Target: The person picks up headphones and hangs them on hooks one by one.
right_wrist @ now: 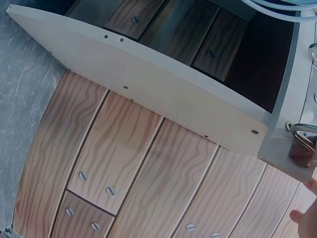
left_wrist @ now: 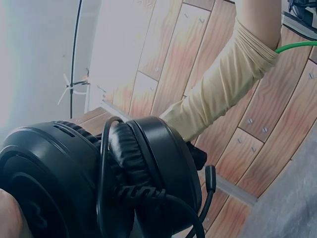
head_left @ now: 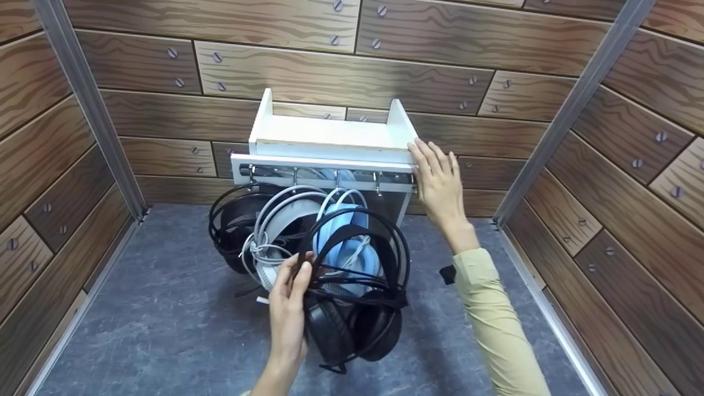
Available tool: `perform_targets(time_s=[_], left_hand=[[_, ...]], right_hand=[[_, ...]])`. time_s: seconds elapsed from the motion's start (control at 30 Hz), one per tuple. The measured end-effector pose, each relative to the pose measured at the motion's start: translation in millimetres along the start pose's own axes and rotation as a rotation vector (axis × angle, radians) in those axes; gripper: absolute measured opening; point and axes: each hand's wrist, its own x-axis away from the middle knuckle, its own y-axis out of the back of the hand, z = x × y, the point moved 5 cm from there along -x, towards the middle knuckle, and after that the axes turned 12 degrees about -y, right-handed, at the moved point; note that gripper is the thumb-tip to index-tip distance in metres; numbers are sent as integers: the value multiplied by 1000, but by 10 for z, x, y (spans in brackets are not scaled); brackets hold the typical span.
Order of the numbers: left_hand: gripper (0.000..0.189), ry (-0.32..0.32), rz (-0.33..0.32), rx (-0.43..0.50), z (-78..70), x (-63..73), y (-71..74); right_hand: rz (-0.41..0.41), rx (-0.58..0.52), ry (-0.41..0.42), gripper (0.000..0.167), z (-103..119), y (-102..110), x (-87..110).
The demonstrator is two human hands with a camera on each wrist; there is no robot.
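My left hand [head_left: 289, 308] grips a black headset [head_left: 330, 330] with a bundled black cable, held in front of a white hook rack [head_left: 324, 131]. In the left wrist view its padded ear cups [left_wrist: 168, 173] and a thin microphone boom [left_wrist: 210, 179] show close up. My right hand [head_left: 441, 190] rests on the rack's right end, fingers extended along the corner. From the hook rail hang black headphones [head_left: 236, 256] at the left, grey-white headphones [head_left: 297, 212] with a tied cable, and light blue headphones [head_left: 335, 225]. The held headset partly covers the blue pair.
Wood-patterned panels [head_left: 341, 71] stand behind and on both sides, with metal corner posts [head_left: 91, 93]. The floor [head_left: 165, 330] is dark grey. A small black object [head_left: 447, 274] shows beside the right sleeve. Metal hooks [head_left: 378, 184] stick out from the rail.
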Motion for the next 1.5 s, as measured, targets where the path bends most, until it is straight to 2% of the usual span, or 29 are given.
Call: perform_targets(time_s=[0.2, 0.73, 1.03, 1.5], left_hand=[[28, -28, 13, -57, 46, -8, -107], [31, -38, 17, -77, 195, 12, -319], [35, -70, 20, -76, 253, -49, -455], [34, -83, 39, -66, 340, -158, -660]], right_hand=[[5, -10, -13, 44, -14, -2, 4], [17, -33, -21, 44, -21, -11, 11], [28, -34, -22, 44, -20, -19, 7], [19, -37, -14, 44, -19, -19, 10]])
